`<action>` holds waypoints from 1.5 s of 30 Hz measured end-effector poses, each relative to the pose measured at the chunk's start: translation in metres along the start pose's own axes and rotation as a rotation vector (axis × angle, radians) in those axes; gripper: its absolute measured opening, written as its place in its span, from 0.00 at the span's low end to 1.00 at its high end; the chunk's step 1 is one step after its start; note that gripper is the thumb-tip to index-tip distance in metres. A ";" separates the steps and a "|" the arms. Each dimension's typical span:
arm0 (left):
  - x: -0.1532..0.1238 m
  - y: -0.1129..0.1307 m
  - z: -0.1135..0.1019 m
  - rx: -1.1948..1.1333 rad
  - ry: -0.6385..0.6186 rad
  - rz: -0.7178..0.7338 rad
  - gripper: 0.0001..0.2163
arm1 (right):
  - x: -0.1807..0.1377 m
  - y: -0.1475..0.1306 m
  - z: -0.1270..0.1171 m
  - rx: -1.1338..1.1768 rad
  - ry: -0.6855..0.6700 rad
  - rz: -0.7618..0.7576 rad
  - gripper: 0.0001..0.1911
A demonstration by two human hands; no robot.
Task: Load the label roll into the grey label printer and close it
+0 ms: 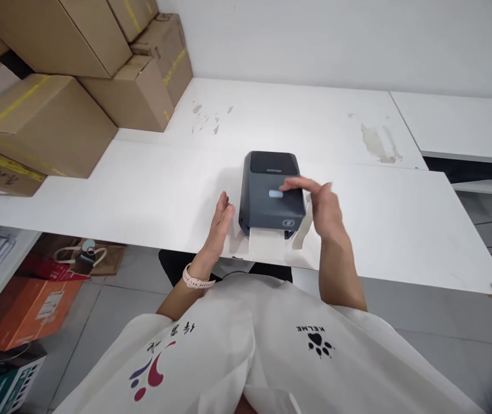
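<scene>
We are working at the printer [260,210] by the worktop [142,195] edge | left hand [221,221] spread beside it | right hand [325,210] flat over top, strip [302,233] under it, cannot tell if pinching | likely freeing paper; next needing a soft pull

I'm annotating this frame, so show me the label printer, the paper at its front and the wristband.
label printer [267,208], head view, middle of its dark top cover.
paper [266,244], head view, white sheet below the front slot.
wristband [196,282], head view, pale band on the left wrist.
</scene>
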State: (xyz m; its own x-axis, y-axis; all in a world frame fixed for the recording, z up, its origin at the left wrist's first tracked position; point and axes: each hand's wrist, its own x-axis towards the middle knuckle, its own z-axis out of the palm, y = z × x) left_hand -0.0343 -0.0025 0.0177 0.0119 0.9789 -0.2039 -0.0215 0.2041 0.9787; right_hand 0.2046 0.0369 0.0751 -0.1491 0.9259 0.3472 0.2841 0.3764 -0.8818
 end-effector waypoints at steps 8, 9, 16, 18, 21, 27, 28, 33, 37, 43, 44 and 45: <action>0.008 0.009 0.025 -0.064 -0.076 -0.058 0.44 | -0.040 0.026 0.044 -0.216 0.241 -0.014 0.21; 0.008 0.006 0.025 -0.073 -0.084 -0.076 0.44 | -0.044 0.028 0.045 -0.215 0.239 0.030 0.24; 0.010 -0.011 0.020 -0.100 -0.108 -0.005 0.38 | -0.060 0.035 0.045 0.011 0.133 0.417 0.46; 0.014 -0.013 0.021 -0.072 -0.064 0.055 0.39 | -0.060 0.035 0.046 0.068 0.141 0.456 0.47; 0.020 -0.015 0.021 -0.031 -0.054 0.116 0.41 | -0.058 0.035 0.049 0.130 0.182 0.469 0.50; -0.013 -0.023 0.012 0.157 0.086 0.111 0.35 | -0.058 0.032 0.049 0.132 0.195 0.481 0.51; -0.024 -0.025 0.012 0.198 0.181 0.117 0.32 | -0.058 0.032 0.049 0.121 0.194 0.473 0.50; -0.052 -0.025 0.018 0.124 -0.188 -0.174 0.16 | -0.057 0.037 0.048 0.110 0.181 0.429 0.47; -0.045 -0.011 0.017 0.078 -0.462 -0.293 0.19 | -0.044 0.040 0.043 0.118 0.137 0.438 0.50; -0.043 -0.009 0.000 0.244 -0.458 -0.186 0.22 | -0.023 0.036 0.039 0.044 0.133 0.411 0.54; -0.043 -0.010 -0.002 0.254 -0.407 -0.163 0.22 | -0.021 0.035 0.039 0.027 0.130 0.400 0.54; -0.042 -0.011 -0.004 0.258 -0.312 -0.129 0.22 | -0.020 0.035 0.039 0.009 0.127 0.386 0.54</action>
State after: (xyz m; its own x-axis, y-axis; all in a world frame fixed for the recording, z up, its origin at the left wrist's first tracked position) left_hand -0.0390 -0.0458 0.0150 0.3014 0.8882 -0.3468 0.2506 0.2771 0.9276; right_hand 0.1811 0.0303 0.0245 0.0853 0.9960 0.0259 0.2878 0.0002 -0.9577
